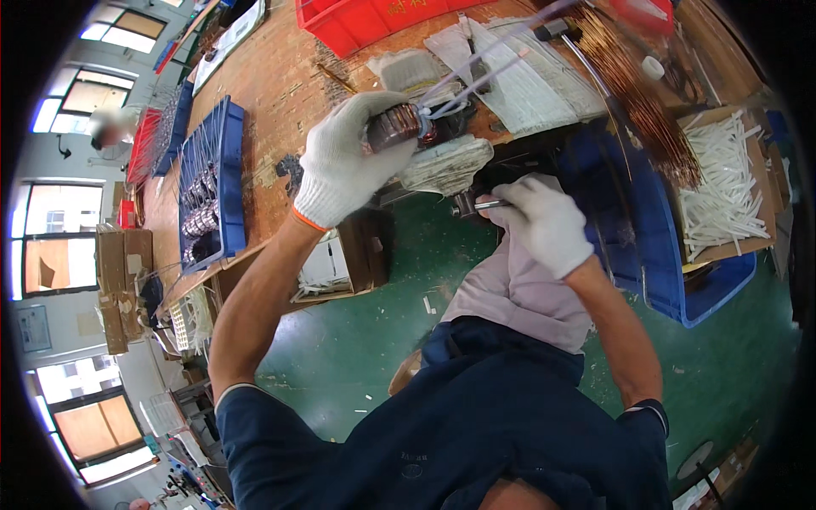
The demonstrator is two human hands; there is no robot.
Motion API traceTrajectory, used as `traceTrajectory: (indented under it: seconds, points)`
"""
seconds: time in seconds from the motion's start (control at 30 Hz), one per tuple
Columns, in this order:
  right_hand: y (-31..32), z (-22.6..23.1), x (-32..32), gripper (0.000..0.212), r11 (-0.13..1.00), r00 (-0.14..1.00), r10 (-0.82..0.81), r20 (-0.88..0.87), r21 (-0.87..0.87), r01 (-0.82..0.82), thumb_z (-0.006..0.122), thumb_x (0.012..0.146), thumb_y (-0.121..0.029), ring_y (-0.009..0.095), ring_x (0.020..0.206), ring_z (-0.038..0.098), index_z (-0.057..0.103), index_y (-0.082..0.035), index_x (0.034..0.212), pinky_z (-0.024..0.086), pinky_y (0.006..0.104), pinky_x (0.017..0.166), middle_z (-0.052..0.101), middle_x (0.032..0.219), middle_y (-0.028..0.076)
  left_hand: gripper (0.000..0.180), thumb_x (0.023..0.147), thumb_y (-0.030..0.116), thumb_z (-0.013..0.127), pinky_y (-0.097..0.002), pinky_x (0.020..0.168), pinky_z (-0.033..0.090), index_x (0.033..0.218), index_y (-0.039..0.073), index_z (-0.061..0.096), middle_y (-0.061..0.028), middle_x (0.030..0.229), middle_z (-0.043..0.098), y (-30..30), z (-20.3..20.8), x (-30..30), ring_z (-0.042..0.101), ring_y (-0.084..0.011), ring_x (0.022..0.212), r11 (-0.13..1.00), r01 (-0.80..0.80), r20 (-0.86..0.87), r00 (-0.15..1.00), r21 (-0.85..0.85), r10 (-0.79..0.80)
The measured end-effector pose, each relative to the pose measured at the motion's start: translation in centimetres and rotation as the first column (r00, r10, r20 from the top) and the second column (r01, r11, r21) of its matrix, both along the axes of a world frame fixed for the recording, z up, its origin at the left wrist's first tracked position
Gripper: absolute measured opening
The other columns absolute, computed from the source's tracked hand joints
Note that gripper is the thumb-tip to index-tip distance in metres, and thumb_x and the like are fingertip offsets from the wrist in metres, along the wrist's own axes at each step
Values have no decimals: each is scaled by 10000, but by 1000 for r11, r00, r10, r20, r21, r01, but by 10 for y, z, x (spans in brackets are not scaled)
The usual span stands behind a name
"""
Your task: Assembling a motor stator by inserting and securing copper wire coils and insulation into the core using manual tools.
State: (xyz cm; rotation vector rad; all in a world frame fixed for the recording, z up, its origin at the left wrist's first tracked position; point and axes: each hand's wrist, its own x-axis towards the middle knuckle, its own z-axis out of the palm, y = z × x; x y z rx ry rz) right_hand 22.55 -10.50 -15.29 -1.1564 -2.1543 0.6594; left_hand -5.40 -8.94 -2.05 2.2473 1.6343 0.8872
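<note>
My left hand (348, 153), in a white knit glove, is closed around a copper-wire coil (393, 127) at the bench edge. Pale lavender cords (476, 78) run from the coil toward the upper right. The coil rests over a worn, cloth-wrapped pad (446, 167). Below the bench edge and to the right, my gloved right hand (544, 223) grips a metal tool (488, 204) with a bright shaft and a short, thick head, like a small hammer. The glove hides the rest of its handle.
A blue tray of wound coils (228, 183) stands on the left of the wooden bench (268, 110). At the back is a red bin (340, 30). Long copper wires (633, 93) lie at right, above a blue crate (714, 297) and a box of white tubes (722, 183).
</note>
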Motion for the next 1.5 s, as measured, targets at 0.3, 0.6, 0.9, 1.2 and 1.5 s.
traceTrajectory:
  seconds: [0.3,0.6,0.9,1.2,1.5]
  points:
    - [-36,27,-43,537,883,994,109,-32,462,-82,580,1022,-161,369,776,709,468,-81,1541,566,470,621,706,959,187,427,844,150,798,-350,896,578,1248,53,701,-168,1090,754,-4,-4,4,762,-262,1007,997,-49,46,998,58,46]
    - [-60,35,-70,554,945,996,90,18,314,-91,608,1009,-181,343,643,667,480,-61,1534,521,471,571,687,822,166,469,857,177,809,-314,960,558,1291,39,702,-119,1131,771,2,8,-1,723,-144,1049,999,-21,-76,997,-44,18]
    - [-71,-5,-86,510,960,966,194,-174,-167,-223,588,1026,-176,295,630,665,535,-142,1532,520,446,556,727,1008,170,467,856,158,814,-299,972,549,1292,31,704,-102,1140,765,1,4,1,707,-118,1052,996,-36,18,999,-86,38]
    - [-5,17,-7,414,920,961,-277,-24,281,272,559,925,30,366,919,744,610,-62,1326,610,424,721,743,1169,160,459,961,106,723,-325,1009,527,1390,-18,617,-123,1197,737,-20,12,-23,687,-168,1124,1000,13,259,966,16,-17]
    - [-59,-14,-122,500,234,778,-407,-479,-878,-418,566,955,-106,163,466,528,414,-95,1431,408,340,369,646,785,100,441,1105,307,502,-407,901,559,1360,-40,598,-151,1188,694,-101,-168,-18,677,-260,1018,877,-254,884,131,-407,448]
